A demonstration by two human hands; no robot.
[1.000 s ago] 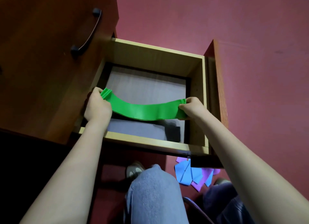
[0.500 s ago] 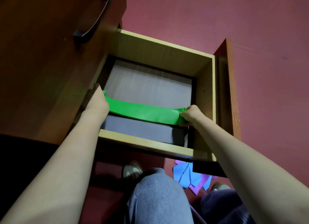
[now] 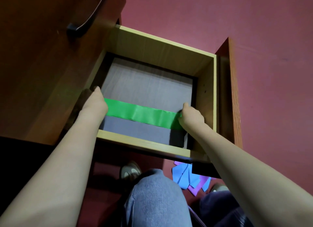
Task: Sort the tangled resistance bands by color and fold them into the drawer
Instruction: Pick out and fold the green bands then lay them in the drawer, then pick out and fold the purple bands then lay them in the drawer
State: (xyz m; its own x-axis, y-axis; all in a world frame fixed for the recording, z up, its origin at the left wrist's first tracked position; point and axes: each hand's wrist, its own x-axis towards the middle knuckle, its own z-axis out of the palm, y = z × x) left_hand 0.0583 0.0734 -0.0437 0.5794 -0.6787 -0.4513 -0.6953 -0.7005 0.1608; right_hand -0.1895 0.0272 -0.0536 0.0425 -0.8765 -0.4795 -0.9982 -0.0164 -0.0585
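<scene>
A folded green band lies stretched flat across the grey floor of the open wooden drawer, near its front. My left hand is down at the band's left end, and my right hand is at its right end. Both hands still hold the ends with fingers curled under, though the fingertips are hidden. Blue bands and purple bands lie in a loose pile on the floor below the drawer.
The brown cabinet front with a black handle stands at the left. The drawer's reddish front panel is at the right. My knee in blue jeans and a shoe are below. The floor is red.
The green band went from a sagging arc held above the drawer to lying flat on the drawer floor. Both hands lowered into the drawer with it.
</scene>
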